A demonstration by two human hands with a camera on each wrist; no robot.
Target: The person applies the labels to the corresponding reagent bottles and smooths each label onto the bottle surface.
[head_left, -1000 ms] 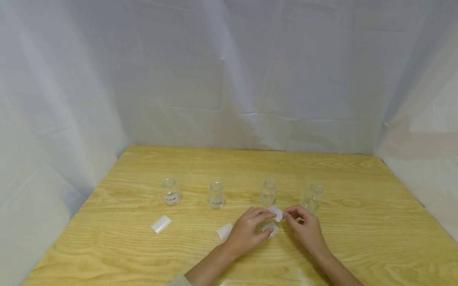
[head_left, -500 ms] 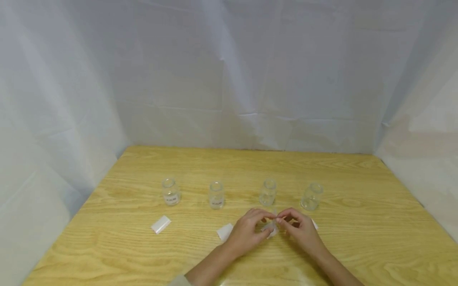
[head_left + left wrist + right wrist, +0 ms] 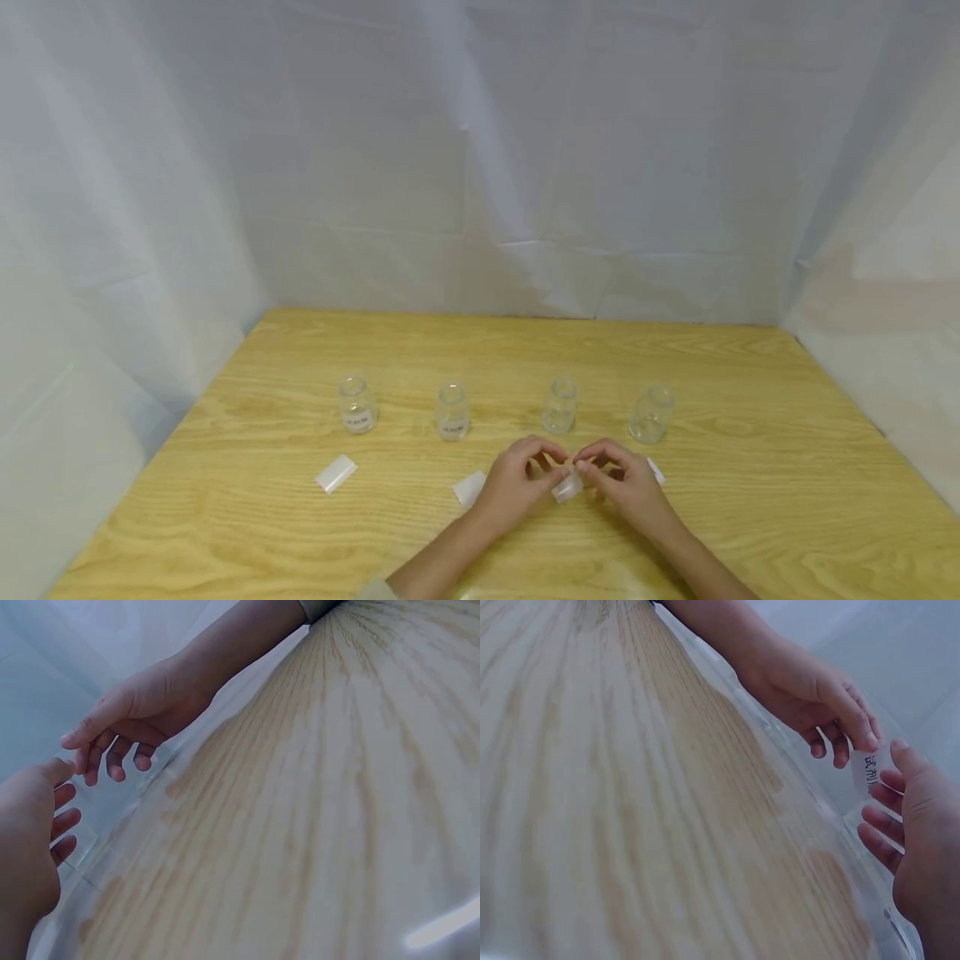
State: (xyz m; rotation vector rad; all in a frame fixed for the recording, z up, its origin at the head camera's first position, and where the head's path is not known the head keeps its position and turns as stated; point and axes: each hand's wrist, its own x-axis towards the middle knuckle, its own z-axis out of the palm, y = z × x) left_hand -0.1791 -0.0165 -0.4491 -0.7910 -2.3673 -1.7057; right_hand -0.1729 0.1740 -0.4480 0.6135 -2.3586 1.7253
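A small white label (image 3: 868, 771) with printed dark characters is held between my two hands. In the head view the label (image 3: 567, 485) shows pale and partly translucent just below the fingertips. My left hand (image 3: 517, 482) pinches it from the left, thumb and index finger at its upper edge. From the other side my right hand (image 3: 628, 482) pinches it with thumb and index finger, the two hands' fingertips almost meeting. In the left wrist view, the right hand (image 3: 150, 705) and left hand (image 3: 26, 832) come together fingertip to fingertip, the label hidden there.
Several glass jars stand in a row behind the hands. The far-left jar (image 3: 357, 407) and the jar beside it (image 3: 452, 412) bear labels; the third jar (image 3: 559, 407) and rightmost jar (image 3: 651, 415) look bare. White slips (image 3: 336, 473) lie on the wooden table (image 3: 247, 533).
My right hand has moved left until its fingertips met the left hand's, and the label between them now hangs lower. A white slip has come into view right of my right hand.
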